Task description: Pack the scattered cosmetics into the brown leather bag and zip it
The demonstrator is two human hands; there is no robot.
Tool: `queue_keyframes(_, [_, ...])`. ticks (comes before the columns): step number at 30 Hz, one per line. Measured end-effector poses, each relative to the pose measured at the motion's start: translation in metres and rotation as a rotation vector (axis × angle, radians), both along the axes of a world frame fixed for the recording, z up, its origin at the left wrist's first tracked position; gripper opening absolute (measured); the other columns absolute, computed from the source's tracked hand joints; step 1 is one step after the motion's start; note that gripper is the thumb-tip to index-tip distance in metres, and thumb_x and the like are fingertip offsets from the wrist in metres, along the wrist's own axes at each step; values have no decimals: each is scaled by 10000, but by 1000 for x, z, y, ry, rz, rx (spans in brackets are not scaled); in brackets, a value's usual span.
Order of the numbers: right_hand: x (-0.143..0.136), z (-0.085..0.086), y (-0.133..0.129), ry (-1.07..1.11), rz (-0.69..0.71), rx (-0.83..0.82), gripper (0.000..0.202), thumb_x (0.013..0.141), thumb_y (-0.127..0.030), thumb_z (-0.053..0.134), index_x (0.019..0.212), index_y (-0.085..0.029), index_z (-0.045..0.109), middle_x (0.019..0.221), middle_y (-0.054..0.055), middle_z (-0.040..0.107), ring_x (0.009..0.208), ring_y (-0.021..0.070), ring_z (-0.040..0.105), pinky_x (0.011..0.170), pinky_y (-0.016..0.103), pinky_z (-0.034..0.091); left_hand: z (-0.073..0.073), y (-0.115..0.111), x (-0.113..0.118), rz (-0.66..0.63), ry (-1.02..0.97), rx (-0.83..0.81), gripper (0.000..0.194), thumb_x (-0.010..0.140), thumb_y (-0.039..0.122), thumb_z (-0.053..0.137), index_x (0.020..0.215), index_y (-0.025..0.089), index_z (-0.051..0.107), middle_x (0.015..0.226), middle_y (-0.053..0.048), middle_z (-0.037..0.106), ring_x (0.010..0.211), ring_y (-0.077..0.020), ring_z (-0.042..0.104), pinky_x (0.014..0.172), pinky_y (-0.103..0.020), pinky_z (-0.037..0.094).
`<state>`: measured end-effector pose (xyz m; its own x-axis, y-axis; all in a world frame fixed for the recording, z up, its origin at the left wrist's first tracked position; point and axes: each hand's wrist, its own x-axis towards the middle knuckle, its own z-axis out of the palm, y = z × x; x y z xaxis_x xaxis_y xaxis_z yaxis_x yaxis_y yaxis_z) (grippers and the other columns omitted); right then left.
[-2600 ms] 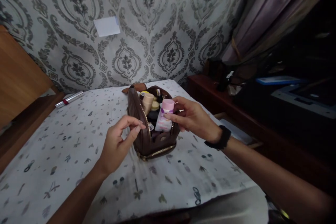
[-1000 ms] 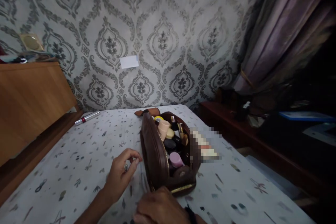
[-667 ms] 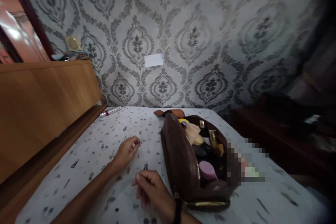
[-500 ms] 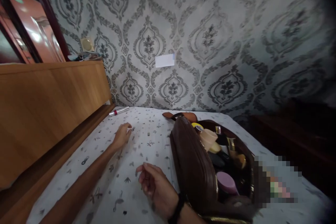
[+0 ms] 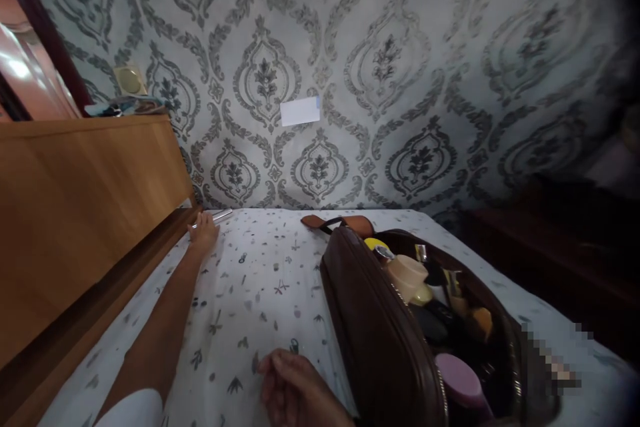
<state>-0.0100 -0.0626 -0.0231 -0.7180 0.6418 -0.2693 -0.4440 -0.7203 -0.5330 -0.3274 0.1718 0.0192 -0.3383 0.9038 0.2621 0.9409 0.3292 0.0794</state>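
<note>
My left hand (image 5: 203, 232) stretches far across the patterned bed sheet (image 5: 260, 287) to a silver tube (image 5: 221, 215) lying by the wooden headboard (image 5: 85, 213). Its fingers close over the tube's near end. My right hand (image 5: 293, 392) rests on the sheet at the bottom of the view, fingers curled, holding nothing. Just right of it stands an open brown toiletry bag (image 5: 370, 333). Inside are a pink-capped tube (image 5: 461, 379), a beige bottle (image 5: 407, 275) and several other small cosmetics.
A brown strap (image 5: 345, 221) lies behind the bag. The patterned wall (image 5: 380, 67) carries a white switch plate (image 5: 300, 111). Small items sit on top of the headboard (image 5: 125, 105). Dark wooden furniture (image 5: 540, 240) stands to the right of the bed.
My right hand put the pink-capped tube into the bag and dropped to the sheet. My left hand left the bag and reached to the silver tube. The view swung left.
</note>
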Motion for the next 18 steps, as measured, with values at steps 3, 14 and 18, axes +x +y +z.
queue_keyframes(3, [-3,-10,3,17,-8,60,539,586,-609,861,779,-138,684,538,-5,651,401,58,539,411,150,344,-1,13,3,29,-22,-22,553,936,276,436,1462,108,406,1598,-228,292,1499,-361,231,1109,-707,263])
queue_keyframes(14, [-5,-22,7,29,21,71,487,687,-589,810,817,-142,670,560,-3,641,421,58,524,429,160,331,25,14,6,70,36,76,533,1005,391,226,1337,97,522,1338,-246,586,1323,-379,449,1020,-544,386])
queue_keyframes(18, [-4,-12,3,37,-17,22,516,636,-616,832,796,-151,674,543,-20,623,385,55,495,390,166,303,20,8,14,-5,-15,-106,617,962,583,282,1268,164,616,1385,-199,583,1308,-396,482,996,-551,408])
